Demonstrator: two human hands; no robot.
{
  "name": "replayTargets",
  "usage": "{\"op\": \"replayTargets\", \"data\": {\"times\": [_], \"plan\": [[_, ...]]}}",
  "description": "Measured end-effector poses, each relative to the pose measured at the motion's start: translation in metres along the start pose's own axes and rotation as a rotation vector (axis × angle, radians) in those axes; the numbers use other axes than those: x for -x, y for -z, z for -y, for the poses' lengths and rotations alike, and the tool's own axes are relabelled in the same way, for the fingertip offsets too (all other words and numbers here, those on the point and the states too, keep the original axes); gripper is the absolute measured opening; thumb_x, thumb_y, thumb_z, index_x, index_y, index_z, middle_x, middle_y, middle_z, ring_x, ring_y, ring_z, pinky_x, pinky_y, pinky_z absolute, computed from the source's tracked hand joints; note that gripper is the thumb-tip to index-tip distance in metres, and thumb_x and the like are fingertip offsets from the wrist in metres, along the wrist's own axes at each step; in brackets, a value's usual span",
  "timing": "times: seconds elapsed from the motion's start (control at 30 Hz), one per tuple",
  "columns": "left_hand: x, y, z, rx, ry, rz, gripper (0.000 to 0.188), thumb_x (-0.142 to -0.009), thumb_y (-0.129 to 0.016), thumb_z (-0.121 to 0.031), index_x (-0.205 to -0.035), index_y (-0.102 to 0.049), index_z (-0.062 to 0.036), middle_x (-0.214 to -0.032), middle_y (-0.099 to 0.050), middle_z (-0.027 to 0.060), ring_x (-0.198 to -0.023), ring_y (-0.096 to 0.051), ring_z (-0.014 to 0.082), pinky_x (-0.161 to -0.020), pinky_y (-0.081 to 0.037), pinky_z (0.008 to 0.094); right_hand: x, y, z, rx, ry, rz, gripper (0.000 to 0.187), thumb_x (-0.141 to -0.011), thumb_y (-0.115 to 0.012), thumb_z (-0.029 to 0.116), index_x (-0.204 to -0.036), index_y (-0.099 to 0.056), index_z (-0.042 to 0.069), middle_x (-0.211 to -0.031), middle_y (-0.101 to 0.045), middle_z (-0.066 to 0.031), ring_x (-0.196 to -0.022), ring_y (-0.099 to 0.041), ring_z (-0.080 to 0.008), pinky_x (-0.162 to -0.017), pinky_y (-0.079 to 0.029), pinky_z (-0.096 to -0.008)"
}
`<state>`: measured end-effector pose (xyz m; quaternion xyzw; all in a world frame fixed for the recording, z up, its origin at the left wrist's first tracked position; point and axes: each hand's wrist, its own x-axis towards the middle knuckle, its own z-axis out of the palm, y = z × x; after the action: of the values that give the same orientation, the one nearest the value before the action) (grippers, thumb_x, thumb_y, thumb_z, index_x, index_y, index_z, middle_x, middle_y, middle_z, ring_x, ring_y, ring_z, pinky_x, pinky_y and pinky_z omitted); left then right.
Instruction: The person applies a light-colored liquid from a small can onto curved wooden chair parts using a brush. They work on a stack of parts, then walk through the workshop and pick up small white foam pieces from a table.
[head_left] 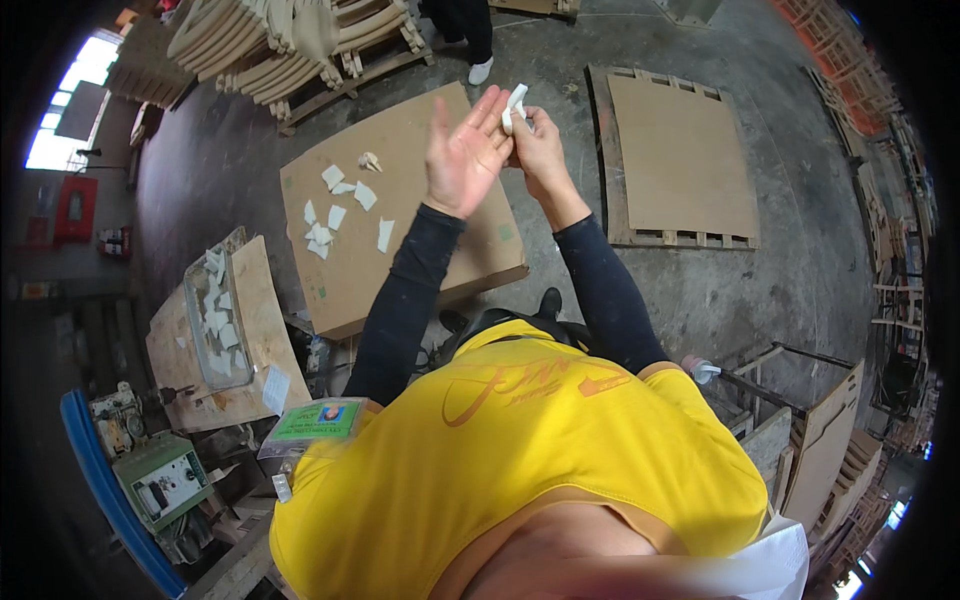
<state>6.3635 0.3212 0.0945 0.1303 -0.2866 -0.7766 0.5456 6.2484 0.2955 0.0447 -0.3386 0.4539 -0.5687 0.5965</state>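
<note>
My right hand (540,155) pinches a small white folded strip (517,100) between thumb and fingers; its material I cannot make out. Beside it, my left hand (465,158) is open with the palm up and the fingers stretched out. The left fingertips come close to the strip, and whether they touch it cannot be told. Both hands are above the far part of a large brown cardboard box (420,270). On the box's left side lie several flat white pieces (337,217) with uneven edges, and a small cream-coloured crumpled bit (370,161).
At left, a clear tray (240,374) of white pieces rests on a wooden board (275,340). A green machine box (163,480) stands lower left. A pallet with a brown sheet (685,150) lies at right. Curved wooden parts (290,50) are stacked behind; a person's leg (470,30) shows there.
</note>
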Motion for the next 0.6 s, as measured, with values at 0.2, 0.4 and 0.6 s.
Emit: {"op": "replayTargets", "data": {"times": [0.2,0.4,0.6], "plan": [[0.010,0.012,-0.033,0.245,0.046,-0.031,0.106,-0.082,-0.045,-0.073,-0.144,-0.016,0.0081,-0.150,-0.023,0.0242,-0.139,-0.026,0.0328,-0.115,-0.021,0.0421,-0.006,0.025,0.026,-0.236,0.009,0.054,0.031,-0.092,-0.062,0.021,-0.111,-0.050,0.000,-0.101,-0.063,-0.0109,-0.090,-0.062,-0.0150,-0.077,-0.052,-0.0293],[0.005,-0.005,0.006,-0.004,-0.039,-0.117,0.088,-0.089,-0.040,-0.066,-0.143,-0.024,0.0012,-0.147,-0.032,0.0189,-0.135,-0.035,0.0268,-0.113,-0.027,0.0373,0.014,-0.029,-0.001,0.099,0.414,0.065,0.017,-0.087,-0.068,0.014,-0.080,-0.055,0.005,-0.074,-0.048,0.0051,-0.068,-0.040,-0.0036,-0.059,-0.035,-0.0205],[0.026,0.004,0.034,-0.441,-0.091,-0.033,0.062,-0.101,-0.028,-0.043,-0.146,-0.019,-0.0011,-0.148,-0.031,0.0151,-0.136,-0.034,0.0239,-0.112,-0.026,0.0347,0.005,-0.020,-0.017,-0.112,0.211,-0.150,0.018,-0.089,-0.064,0.014,-0.086,-0.050,0.004,-0.070,-0.049,0.0031,-0.064,-0.042,-0.0039,-0.054,-0.036,-0.0212]]}}
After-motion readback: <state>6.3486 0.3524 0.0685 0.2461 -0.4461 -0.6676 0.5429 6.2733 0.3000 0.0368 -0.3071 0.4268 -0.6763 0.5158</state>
